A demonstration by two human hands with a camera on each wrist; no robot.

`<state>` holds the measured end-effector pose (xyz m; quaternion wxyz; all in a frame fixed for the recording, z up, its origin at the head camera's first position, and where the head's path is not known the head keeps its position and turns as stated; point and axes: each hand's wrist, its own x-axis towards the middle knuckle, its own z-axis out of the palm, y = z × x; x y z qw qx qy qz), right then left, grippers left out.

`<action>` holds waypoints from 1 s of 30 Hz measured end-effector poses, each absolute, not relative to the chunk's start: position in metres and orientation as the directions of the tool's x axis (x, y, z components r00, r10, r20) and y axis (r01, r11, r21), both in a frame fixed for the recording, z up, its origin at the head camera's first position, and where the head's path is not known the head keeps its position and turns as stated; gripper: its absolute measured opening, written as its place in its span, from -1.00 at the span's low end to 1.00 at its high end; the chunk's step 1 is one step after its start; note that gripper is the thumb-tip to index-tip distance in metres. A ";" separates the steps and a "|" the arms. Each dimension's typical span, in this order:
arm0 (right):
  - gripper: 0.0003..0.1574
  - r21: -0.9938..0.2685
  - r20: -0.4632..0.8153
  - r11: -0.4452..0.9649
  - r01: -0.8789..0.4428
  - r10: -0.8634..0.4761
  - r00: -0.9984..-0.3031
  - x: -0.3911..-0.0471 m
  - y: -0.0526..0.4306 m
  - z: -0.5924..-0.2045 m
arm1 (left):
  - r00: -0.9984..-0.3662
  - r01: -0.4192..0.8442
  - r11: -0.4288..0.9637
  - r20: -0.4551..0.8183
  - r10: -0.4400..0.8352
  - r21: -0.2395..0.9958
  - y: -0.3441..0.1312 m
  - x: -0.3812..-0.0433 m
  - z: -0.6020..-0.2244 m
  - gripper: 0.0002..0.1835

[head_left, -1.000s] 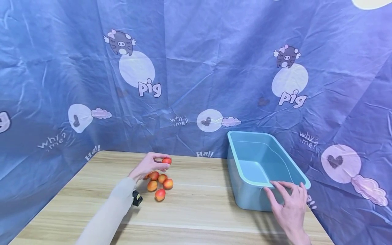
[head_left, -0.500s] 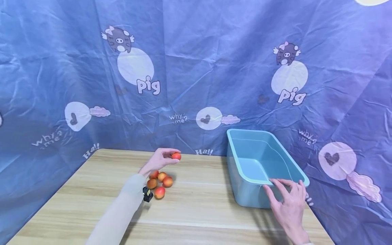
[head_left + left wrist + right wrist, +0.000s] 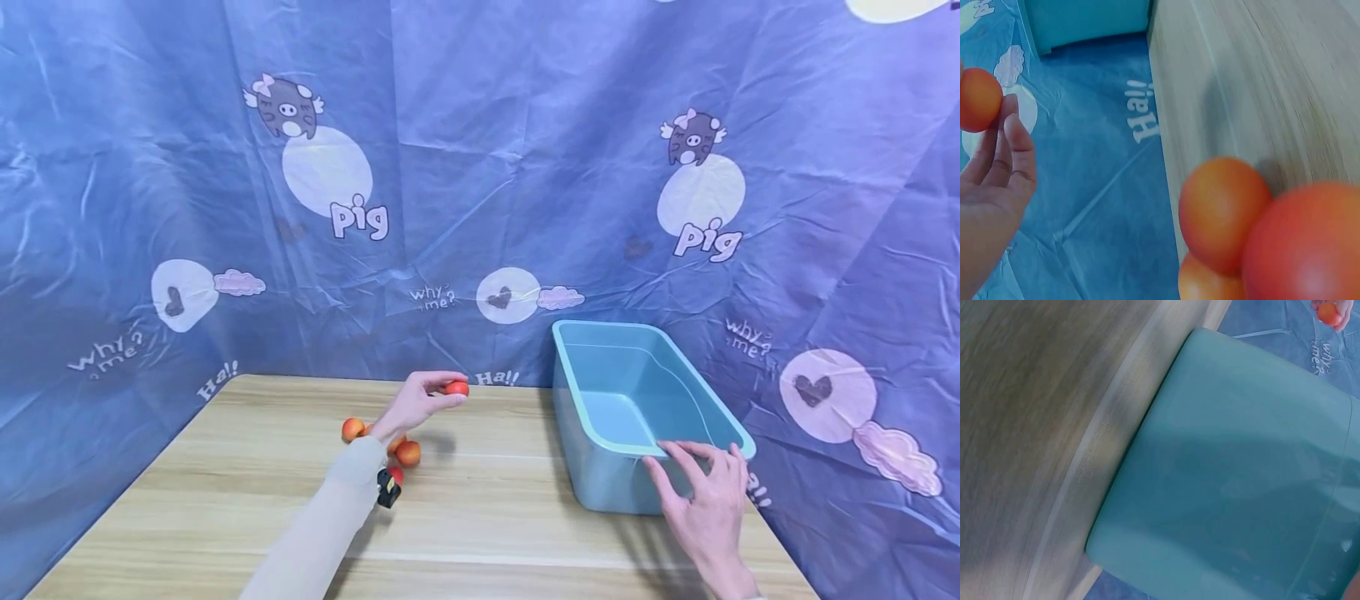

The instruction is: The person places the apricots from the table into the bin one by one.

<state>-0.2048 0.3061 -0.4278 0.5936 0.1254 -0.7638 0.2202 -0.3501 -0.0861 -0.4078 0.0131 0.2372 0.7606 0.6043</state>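
One red-orange fruit (image 3: pixel 457 388): at the fingertips of the left hand, raised above the table (image 3: pixel 487 508).
Left hand (image 3: pixel 420 402): thumb and fingers bent only enough to pinch that fruit, palm otherwise unfilled.
Loose fruits (image 3: pixel 408 453): on the table, below and nearer the wearer than the left hand; the forearm covers part of the group, so their number cannot be told.
Pale sleeve (image 3: pixel 315 525): behind the left hand, with a small black device (image 3: pixel 389 490) at the wrist.
Right hand (image 3: pixel 708 500): fingers spread and bent over the near rim of the tub, thumb against its outer side.
Blue tub (image 3: pixel 609 475): just beyond the right hand, well to the right of the left hand.
Printed cloth (image 3: pixel 465 167): hanging beyond both hands.
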 end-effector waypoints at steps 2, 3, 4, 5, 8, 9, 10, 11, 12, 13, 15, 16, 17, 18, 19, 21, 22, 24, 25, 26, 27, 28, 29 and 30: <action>-0.29 -0.187 0.962 0.872 -0.452 0.070 -0.263 -0.205 0.306 -0.428 | -0.885 0.349 0.144 0.275 0.375 0.926 -0.082 -0.353 -0.410 -0.56; -0.29 -0.187 0.962 0.872 -0.453 0.070 -0.263 -0.205 0.306 -0.428 | -0.884 0.351 0.137 0.280 0.374 0.926 -0.080 -0.353 -0.410 -0.55; -0.29 -0.186 0.962 0.872 -0.453 0.069 -0.264 -0.205 0.306 -0.428 | -0.885 0.347 0.129 0.279 0.371 0.929 -0.077 -0.354 -0.409 -0.54; -0.29 -0.186 0.962 0.872 -0.454 0.068 -0.263 -0.205 0.305 -0.428 | -0.886 0.343 0.119 0.279 0.370 0.932 -0.075 -0.354 -0.410 -0.53; -0.30 -0.183 0.962 0.871 -0.456 0.064 -0.264 -0.205 0.305 -0.428 | -0.887 0.329 0.103 0.270 0.375 0.939 -0.068 -0.355 -0.409 -0.53; -0.30 -0.183 0.962 0.871 -0.457 0.063 -0.265 -0.205 0.305 -0.428 | -0.886 0.327 0.099 0.269 0.379 0.940 -0.065 -0.356 -0.409 -0.53; -0.30 -0.182 0.962 0.871 -0.457 0.062 -0.266 -0.205 0.305 -0.427 | -0.884 0.326 0.095 0.268 0.383 0.940 -0.062 -0.356 -0.408 -0.52; -0.30 -0.181 0.962 0.871 -0.456 0.060 -0.267 -0.206 0.305 -0.427 | -0.882 0.326 0.090 0.269 0.387 0.941 -0.059 -0.357 -0.408 -0.51; -0.30 -0.181 0.961 0.872 -0.455 0.059 -0.269 -0.206 0.305 -0.427 | -0.879 0.332 0.088 0.274 0.391 0.939 -0.057 -0.357 -0.407 -0.50; -0.31 -0.181 0.961 0.873 -0.454 0.058 -0.270 -0.206 0.306 -0.427 | -0.876 0.336 0.081 0.279 0.393 0.938 -0.054 -0.358 -0.407 -0.49; -0.31 -0.179 0.961 0.875 -0.450 0.057 -0.272 -0.206 0.306 -0.426 | -0.873 0.341 0.068 0.289 0.393 0.938 -0.049 -0.358 -0.406 -0.48; -0.30 -0.178 0.961 0.876 -0.448 0.056 -0.271 -0.206 0.306 -0.426 | -0.871 0.345 0.062 0.295 0.393 0.936 -0.046 -0.358 -0.405 -0.49; -0.30 -0.177 0.961 0.877 -0.446 0.056 -0.271 -0.206 0.306 -0.426 | -0.869 0.346 0.056 0.298 0.394 0.937 -0.044 -0.359 -0.405 -0.49; -0.30 -0.177 0.961 0.878 -0.444 0.056 -0.272 -0.206 0.306 -0.426 | -0.867 0.348 0.049 0.302 0.396 0.936 -0.041 -0.359 -0.404 -0.48; -0.30 -0.177 0.961 0.879 -0.444 0.056 -0.272 -0.206 0.306 -0.426 | -0.867 0.345 0.041 0.302 0.398 0.938 -0.038 -0.359 -0.404 -0.48; -0.29 -0.177 0.960 0.879 -0.443 0.055 -0.275 -0.205 0.306 -0.426 | -0.864 0.341 0.024 0.303 0.401 0.940 -0.033 -0.359 -0.402 -0.47; -0.29 -0.179 0.959 0.879 -0.443 0.056 -0.277 -0.205 0.306 -0.426 | -0.863 0.339 0.017 0.303 0.403 0.941 -0.031 -0.359 -0.401 -0.46; -0.29 -0.182 0.958 0.878 -0.443 0.057 -0.280 -0.205 0.306 -0.426 | -0.862 0.336 0.005 0.305 0.405 0.942 -0.026 -0.359 -0.399 -0.45; -0.29 -0.183 0.958 0.878 -0.442 0.059 -0.281 -0.204 0.306 -0.426 | -0.860 0.336 -0.001 0.308 0.406 0.942 -0.023 -0.359 -0.397 -0.45; -0.29 -0.185 0.958 0.878 -0.442 0.060 -0.282 -0.204 0.306 -0.426 | -0.859 0.339 -0.005 0.311 0.407 0.941 -0.020 -0.359 -0.395 -0.45; -0.29 -0.186 0.958 0.878 -0.442 0.062 -0.281 -0.204 0.306 -0.426 | -0.857 0.342 -0.005 0.314 0.408 0.940 -0.018 -0.359 -0.393 -0.46; -0.29 -0.187 0.958 0.878 -0.441 0.063 -0.281 -0.204 0.306 -0.427 | -0.857 0.344 -0.005 0.316 0.408 0.939 -0.015 -0.359 -0.391 -0.46; -0.29 -0.187 0.958 0.878 -0.441 0.064 -0.280 -0.204 0.306 -0.427 | -0.856 0.346 -0.005 0.317 0.409 0.938 -0.013 -0.359 -0.389 -0.47; -0.29 -0.188 0.958 0.877 -0.441 0.065 -0.279 -0.204 0.306 -0.427 | -0.855 0.347 -0.004 0.318 0.410 0.938 -0.011 -0.359 -0.387 -0.48</action>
